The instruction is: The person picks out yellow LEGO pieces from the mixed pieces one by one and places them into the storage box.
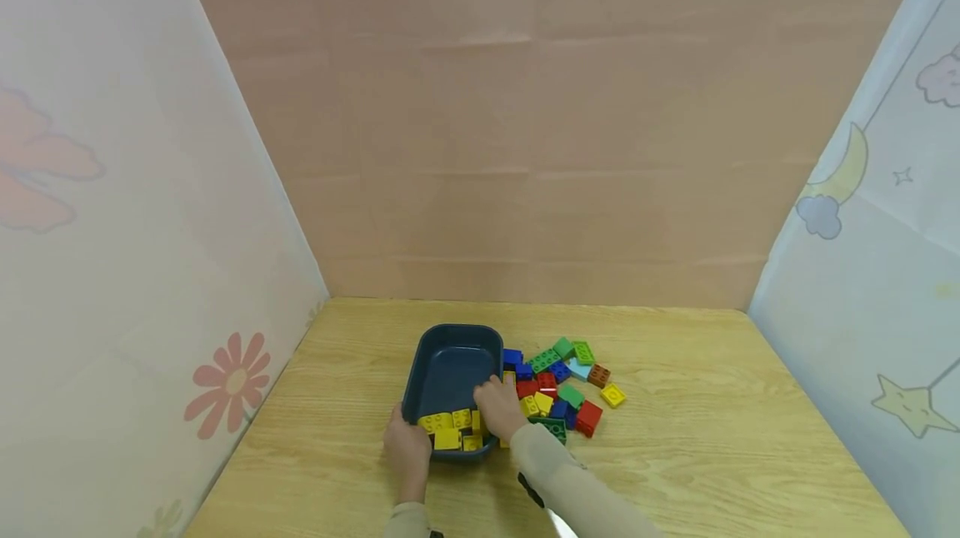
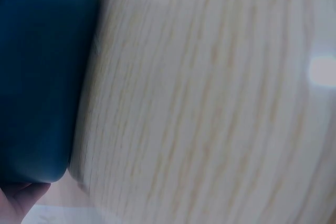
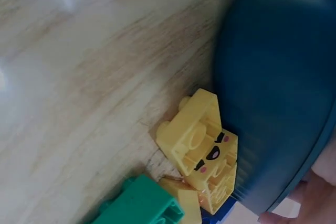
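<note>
A dark blue plastic tray (image 1: 450,380) stands on the wooden table, with several yellow toy bricks (image 1: 447,438) gathered at its near end. My left hand (image 1: 407,442) grips the tray's near left side; in the left wrist view its fingers (image 2: 26,198) show at the tray's edge. Over the right rim my right hand (image 1: 501,409) holds the tray, its fingers (image 3: 310,200) against the rim in the right wrist view. Outside that wall lie yellow bricks (image 3: 197,129), one with a printed face, near a green brick (image 3: 139,203). The right hand hides part of the rim.
A loose pile of colored bricks spreads right of the tray, including a red brick (image 1: 588,418), a brown brick (image 1: 598,376) and a yellow brick (image 1: 612,395). The table (image 1: 697,413) meets a tan back wall (image 1: 532,188) and patterned side walls.
</note>
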The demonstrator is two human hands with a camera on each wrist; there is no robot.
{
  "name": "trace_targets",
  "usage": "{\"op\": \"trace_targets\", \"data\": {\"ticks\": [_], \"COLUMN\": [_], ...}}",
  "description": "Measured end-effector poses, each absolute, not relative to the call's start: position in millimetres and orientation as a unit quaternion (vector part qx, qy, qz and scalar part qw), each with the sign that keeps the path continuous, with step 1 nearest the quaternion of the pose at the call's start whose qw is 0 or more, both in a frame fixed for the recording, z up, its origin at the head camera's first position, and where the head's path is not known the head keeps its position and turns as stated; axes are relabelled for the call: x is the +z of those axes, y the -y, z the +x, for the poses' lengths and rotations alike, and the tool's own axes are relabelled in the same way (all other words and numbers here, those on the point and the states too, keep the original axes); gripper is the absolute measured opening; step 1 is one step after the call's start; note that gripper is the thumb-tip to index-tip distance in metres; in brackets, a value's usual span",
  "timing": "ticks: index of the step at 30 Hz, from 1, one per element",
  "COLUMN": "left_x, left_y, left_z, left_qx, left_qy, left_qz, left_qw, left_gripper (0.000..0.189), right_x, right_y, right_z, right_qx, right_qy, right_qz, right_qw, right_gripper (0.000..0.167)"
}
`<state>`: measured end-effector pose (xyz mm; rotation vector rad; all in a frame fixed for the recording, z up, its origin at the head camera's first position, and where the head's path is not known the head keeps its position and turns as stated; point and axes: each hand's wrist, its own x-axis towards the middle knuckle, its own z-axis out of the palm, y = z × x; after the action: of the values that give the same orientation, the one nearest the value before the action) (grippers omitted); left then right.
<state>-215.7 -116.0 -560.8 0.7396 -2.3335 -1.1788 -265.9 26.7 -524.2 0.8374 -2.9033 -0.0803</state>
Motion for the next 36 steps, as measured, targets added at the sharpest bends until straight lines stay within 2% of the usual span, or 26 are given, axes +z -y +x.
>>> {"op": "trace_targets", "data": {"ticks": [8,23,29,36], "left_x": [-561.2,-559.3,-559.5,-557.8], "left_y": [116.7,116.9,116.3,116.4], "left_z": [-216.0,-216.5,-215.7,-213.8], "left_qx": [-0.43,-0.428,-0.428,-0.425], "left_qy": [0.837,0.837,0.839,0.84], "left_qz": [0.265,0.264,0.265,0.265], "left_qw": [0.212,0.217,0.209,0.21], "left_gripper": [0.04,0.04,0.041,0.04], "right_x": [-525.2,-528.0,-528.2,-524.4], "right_y": [-24.4,-27.3,-28.6,-33.2], "right_z": [-267.9,-274.1,-273.4,-268.5], "right_qx": [-0.031,0.019,0.006,0.012], "right_qy": [0.959,0.955,0.953,0.943], "right_qz": [0.281,0.292,0.301,0.33], "right_qw": [0.009,-0.041,-0.031,0.026], "right_gripper": [0.011,0.009,0.01,0.011]}}
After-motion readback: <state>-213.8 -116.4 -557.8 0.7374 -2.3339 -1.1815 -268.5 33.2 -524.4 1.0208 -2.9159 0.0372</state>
